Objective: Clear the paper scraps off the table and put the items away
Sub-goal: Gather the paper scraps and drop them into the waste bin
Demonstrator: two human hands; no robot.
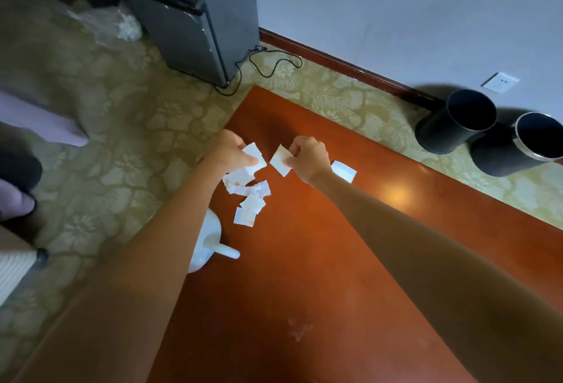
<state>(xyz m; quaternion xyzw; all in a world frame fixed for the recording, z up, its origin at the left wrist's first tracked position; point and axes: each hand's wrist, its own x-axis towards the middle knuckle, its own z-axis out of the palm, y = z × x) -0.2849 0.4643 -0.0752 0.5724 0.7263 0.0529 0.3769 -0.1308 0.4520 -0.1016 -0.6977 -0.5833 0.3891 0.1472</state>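
- Pale wall [396, 1]; dark skirting board [335, 63] along its foot.
- Floral beige carpet [122, 114].
- Grey cabinet [195, 35] (edges scuffed).
- Black bin [451, 129] beside metal-rimmed bin [511, 154]; white socket [499, 82] above.

On the counter [335, 260], toward its far left corner, a cluster of paper scraps [247, 196]. Just behind the cluster, above the counter, left hand [228, 151] and right hand [309, 158], side by side and apart. Pinched in the left, a torn scrap [255, 154]; in the right, a second scrap [280, 161]. Right of the right hand, on the counter, a lone slip [344, 171]. Nearer than the cluster, at the counter's left edge, a handled scoop [213, 242], partly under the left forearm. On the floor off the counter's right side, by the wall, a first bin [454, 126] and, just beside it to the right, a further bin [515, 151]. Beyond the far corner, a cabinet [198, 29] against the wall, a cable [274, 62] on the floor beside it.
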